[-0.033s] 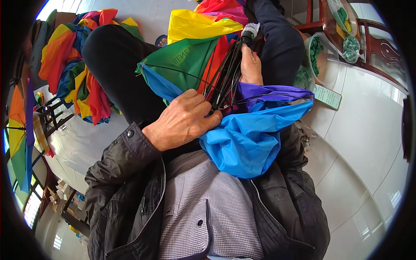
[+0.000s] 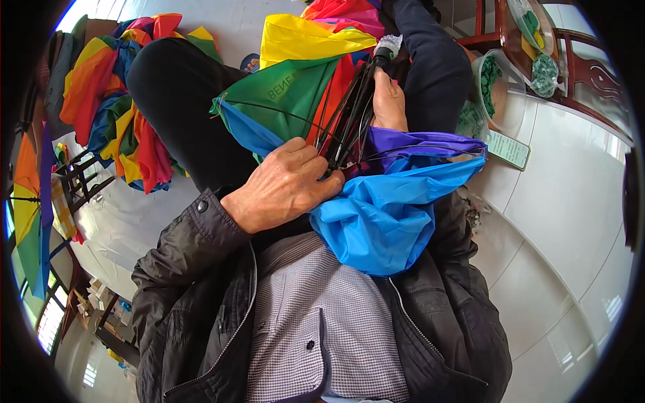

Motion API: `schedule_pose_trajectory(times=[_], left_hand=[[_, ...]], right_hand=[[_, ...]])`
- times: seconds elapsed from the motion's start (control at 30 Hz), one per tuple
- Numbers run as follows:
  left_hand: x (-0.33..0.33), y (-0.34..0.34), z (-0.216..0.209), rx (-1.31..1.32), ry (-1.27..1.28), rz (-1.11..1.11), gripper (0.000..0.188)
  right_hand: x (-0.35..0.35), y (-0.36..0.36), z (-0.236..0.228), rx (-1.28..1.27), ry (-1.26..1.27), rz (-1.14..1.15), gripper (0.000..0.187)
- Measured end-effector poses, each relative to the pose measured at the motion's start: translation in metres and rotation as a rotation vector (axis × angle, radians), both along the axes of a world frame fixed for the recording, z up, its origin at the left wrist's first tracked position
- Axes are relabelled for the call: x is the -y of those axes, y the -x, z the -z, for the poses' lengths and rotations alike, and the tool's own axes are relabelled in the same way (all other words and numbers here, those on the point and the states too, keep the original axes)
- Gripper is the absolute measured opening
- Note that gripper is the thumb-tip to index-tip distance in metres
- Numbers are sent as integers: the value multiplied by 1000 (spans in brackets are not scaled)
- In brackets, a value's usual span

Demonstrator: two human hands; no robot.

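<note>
A multicoloured umbrella (image 2: 381,225) lies across my lap, partly folded, with its black metal ribs (image 2: 345,121) bunched in the middle. Its blue and purple panels hang toward my chest, while green, red and yellow ones spread away from me. My left hand (image 2: 289,185) has its fingers curled in a pinch at the near end of the ribs, beside the blue cloth; its fingertips are partly hidden. Behind the ribs, my right hand (image 2: 390,102) grips the umbrella near its far end, thumb along the black shaft. A clear bubbly wrap (image 2: 391,44) covers that end.
Several rainbow umbrellas (image 2: 127,114) are heaped at the far left. To the right are a clear tub (image 2: 500,94) with green pieces, a pale green box-like slab (image 2: 508,149) on the tiles, and a dark red wooden chair (image 2: 591,80). Pink cloth (image 2: 346,13) lies beyond my knees.
</note>
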State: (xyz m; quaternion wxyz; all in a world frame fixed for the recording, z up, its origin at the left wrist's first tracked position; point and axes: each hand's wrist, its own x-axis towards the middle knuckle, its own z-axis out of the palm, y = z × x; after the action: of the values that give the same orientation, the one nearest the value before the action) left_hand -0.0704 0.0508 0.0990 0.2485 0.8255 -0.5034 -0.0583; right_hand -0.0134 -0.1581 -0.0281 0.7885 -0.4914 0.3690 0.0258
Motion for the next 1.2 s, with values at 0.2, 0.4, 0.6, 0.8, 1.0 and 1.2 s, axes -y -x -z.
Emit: schedule_pose_trajectory(times=[0.2,0.4,0.6,0.8,1.0,1.2], left_hand=[[0,-2,2,21,6,5,22],[0,0,6,30,24,2,22],[0,-1,6,55,4,-3,21],[-1,-3,9,74,-23,0,22],[-4,-6,17,63,-23,-10,24],[-3,-14,11,85,-47,-43,25]], right_hand=[[0,1,-5,-23,9,1,22],[0,0,-4,-56,4,25,24],[0,0,2,-45,-44,17,24],[2,-1,8,-4,-33,12,24],[8,-1,35,16,89,-47,25],[-2,-2,42,31,255,-46,35]])
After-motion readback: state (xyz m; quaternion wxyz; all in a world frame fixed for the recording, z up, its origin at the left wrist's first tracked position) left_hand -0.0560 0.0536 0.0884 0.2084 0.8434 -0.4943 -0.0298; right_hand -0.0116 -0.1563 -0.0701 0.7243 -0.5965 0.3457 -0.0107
